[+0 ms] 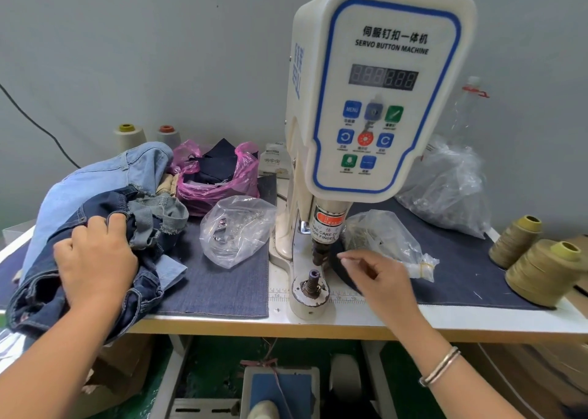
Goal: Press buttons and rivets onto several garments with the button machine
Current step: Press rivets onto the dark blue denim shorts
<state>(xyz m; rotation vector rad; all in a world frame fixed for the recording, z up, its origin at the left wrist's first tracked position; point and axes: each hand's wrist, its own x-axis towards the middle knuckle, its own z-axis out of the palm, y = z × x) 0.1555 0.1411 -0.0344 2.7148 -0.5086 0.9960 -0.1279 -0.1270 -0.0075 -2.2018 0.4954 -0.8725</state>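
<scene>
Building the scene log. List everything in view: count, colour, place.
button machine: 1, white with blue trim, table centre
lower die: 1, dark metal, machine base
denim garments: a pile, light and dark blue, table left
pink bag: 1, holds dark cloth, behind pile
clear bags: 3, around machine
thread cones: 2 olive at right, 2 pale at back left
bottle: 1, clear, back right
pedal: 1, blue, under table
left hand: grips dark denim
right hand: beside die, pinching something small

- Machine (375, 94) stands mid-bench (445, 318).
- Garments (95, 215) are piled at its left, bags (237, 229) between.
- Thread cones (541, 272) sit at the right edge.
- Two spools (129, 137) stand behind the garments.
</scene>
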